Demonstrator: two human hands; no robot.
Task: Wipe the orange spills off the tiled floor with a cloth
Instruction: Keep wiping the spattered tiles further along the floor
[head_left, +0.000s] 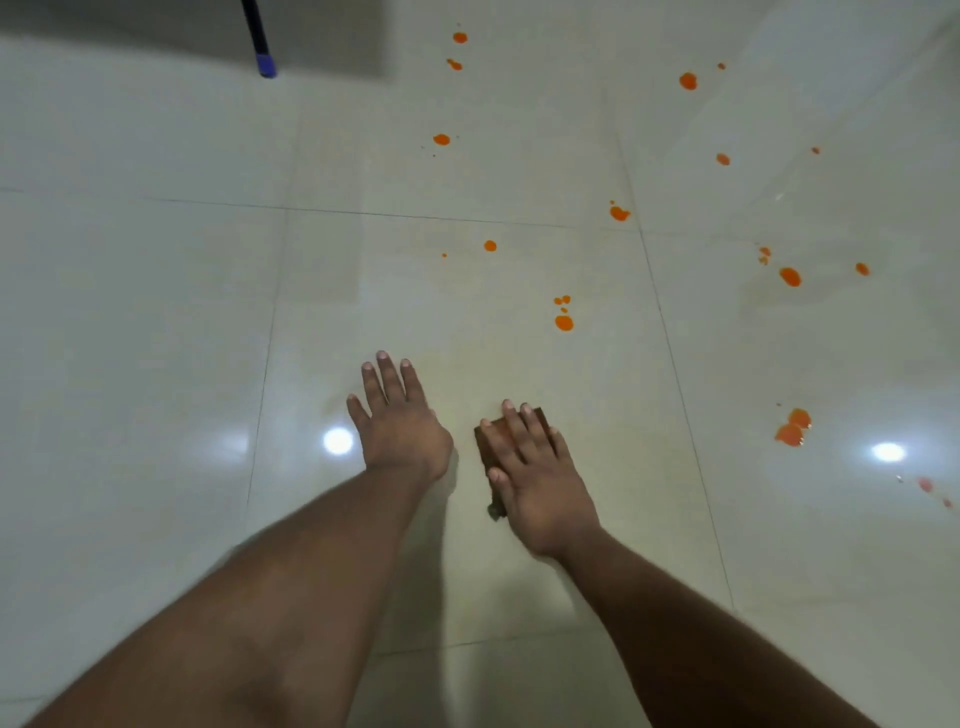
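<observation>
My right hand (540, 488) lies flat, fingers straight, pressing the cloth (511, 441); nearest orange spill (564, 322) sits ahead & slightly right of cloth, left hand (400, 426) flat on floor (156, 312), farther off.

Pale glossy tiles (156, 322) are covering the floor, thin grout lines (343, 212) running across them. Two ceiling lights are reflecting as white glare spots (337, 441) at 9 and 3 o'clock. A dark pole with a blue tip (266, 65) is standing at 11 o'clock, shadow lying behind it.
</observation>
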